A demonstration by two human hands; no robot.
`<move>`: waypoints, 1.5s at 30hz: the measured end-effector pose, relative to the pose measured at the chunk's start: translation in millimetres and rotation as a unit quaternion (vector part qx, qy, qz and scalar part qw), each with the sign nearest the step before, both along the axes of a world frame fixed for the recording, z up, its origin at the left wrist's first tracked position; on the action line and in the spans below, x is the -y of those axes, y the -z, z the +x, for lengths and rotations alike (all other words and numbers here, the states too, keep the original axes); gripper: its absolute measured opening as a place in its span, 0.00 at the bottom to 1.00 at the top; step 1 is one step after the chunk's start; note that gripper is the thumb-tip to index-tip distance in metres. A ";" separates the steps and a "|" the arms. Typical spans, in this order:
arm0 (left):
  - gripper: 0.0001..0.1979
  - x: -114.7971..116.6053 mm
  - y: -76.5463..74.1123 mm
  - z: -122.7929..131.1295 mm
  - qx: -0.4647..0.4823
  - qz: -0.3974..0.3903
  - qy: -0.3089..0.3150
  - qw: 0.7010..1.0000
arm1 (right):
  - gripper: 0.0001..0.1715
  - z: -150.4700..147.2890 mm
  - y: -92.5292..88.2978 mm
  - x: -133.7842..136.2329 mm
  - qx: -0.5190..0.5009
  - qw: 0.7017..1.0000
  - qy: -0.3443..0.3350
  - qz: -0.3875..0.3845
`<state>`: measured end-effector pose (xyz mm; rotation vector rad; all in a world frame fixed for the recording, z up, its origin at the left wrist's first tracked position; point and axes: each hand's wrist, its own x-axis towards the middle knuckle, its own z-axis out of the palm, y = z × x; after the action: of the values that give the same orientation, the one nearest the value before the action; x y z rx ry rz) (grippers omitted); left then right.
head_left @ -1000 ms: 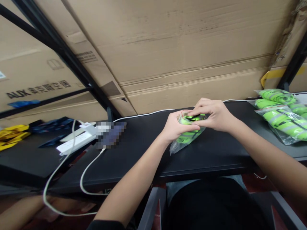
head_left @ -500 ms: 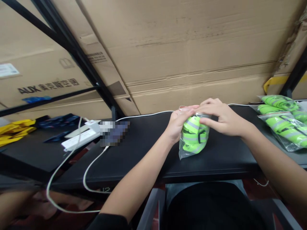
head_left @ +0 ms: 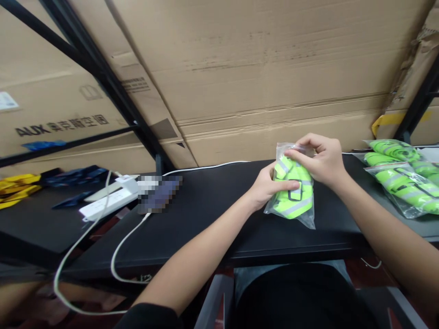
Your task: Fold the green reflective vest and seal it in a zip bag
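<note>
Left grip (head_left: 265, 188) and right grip (head_left: 325, 157) hold a green-filled bag (head_left: 294, 208) between similar bags (head_left: 408, 185) and a power strip (head_left: 106, 204).

From my seat I see a neon-green strap (head_left: 297, 171) banded with silver-grey stripes, its buckle (head_left: 290, 195) black, inside a clear bag (head_left: 310, 223). The bundles (head_left: 406, 183) at right carry the same green and grey striping. I see a black table (head_left: 212, 201), brown cardboard (head_left: 240, 68) on the far side, and at left yellow cloth (head_left: 18, 188), dark-blue cloth (head_left: 73, 177) and a white power strip (head_left: 106, 203).
</note>
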<state>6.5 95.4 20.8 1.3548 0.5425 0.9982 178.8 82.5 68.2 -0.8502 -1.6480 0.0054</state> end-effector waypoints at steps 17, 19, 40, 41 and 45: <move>0.13 5.4 3.0 1.2 0.097 -0.021 -0.130 0.987 | 0.18 22.9 9.0 -9.4 -0.050 0.968 -0.216 -0.115; 0.12 4.1 2.8 -2.3 0.091 -0.017 -0.157 0.983 | 0.17 25.7 9.2 -9.1 -0.067 0.965 -0.221 -0.127; 0.14 -1.2 4.9 -6.9 0.074 0.097 -0.235 0.964 | 0.14 33.2 7.5 -6.5 0.007 0.968 -0.163 -0.191; 0.14 -0.7 4.5 -7.0 0.070 0.099 -0.244 0.962 | 0.14 31.7 8.1 -6.2 0.006 0.969 -0.162 -0.189; 0.14 1.9 3.9 -7.1 0.069 0.107 -0.258 0.958 | 0.14 23.1 12.6 -5.7 -0.016 0.962 -0.190 -0.194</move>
<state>-0.6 93.5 16.9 1.3474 0.7171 1.6041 201.8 88.2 55.6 -0.8028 -1.7860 0.6245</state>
